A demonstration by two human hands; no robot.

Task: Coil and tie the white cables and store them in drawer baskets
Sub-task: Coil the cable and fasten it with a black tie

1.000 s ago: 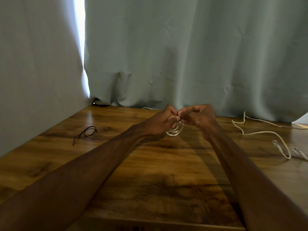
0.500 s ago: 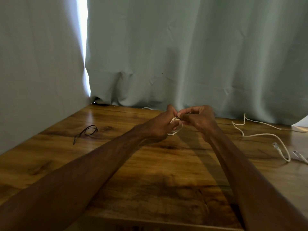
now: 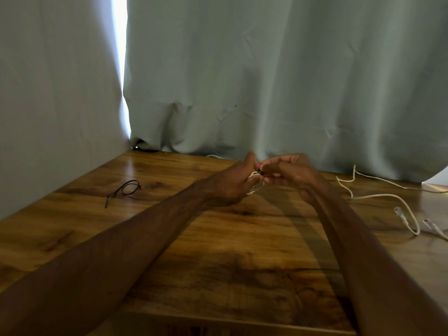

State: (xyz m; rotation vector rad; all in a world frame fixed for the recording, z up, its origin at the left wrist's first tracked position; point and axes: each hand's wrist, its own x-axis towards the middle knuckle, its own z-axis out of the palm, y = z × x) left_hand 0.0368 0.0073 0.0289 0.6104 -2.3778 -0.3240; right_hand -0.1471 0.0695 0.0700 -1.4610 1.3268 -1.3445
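The coiled white cable point(image 3: 255, 187) hangs above the far middle of the table point(image 3: 218, 251), caught between our 2 hands, and only a few pale loops show under the fingers. Our left hand point(image 3: 230, 183) grips it, fingers curled round the loops and the thumb raised against the other hand. Our right hand point(image 3: 291, 173) meets it from the right. Its thumb and forefinger are pressed together, pinching a small dark piece point(image 3: 260, 170) at the top of the coil, and the other fingers are curled in. Both forearms reach out from the near edge and converge on the coil, held off the wood.

A broad stretch of wood grain runs between the forearms down to the near edge. Just beyond the hands a grey-green curtain point(image 3: 266, 81) drops to the table's far edge. A second panel point(image 3: 48, 93) closes the left edge, with a bright slit point(image 3: 118, 69) between the 2. A black tie loop point(image 3: 124, 190) lies on the left, well apart from the hands. On the right a loose white cable point(image 3: 388, 196) snakes from the curtain hem, its nearest bend near our right wrist, with 2 connectors point(image 3: 400, 212) close to the right edge.
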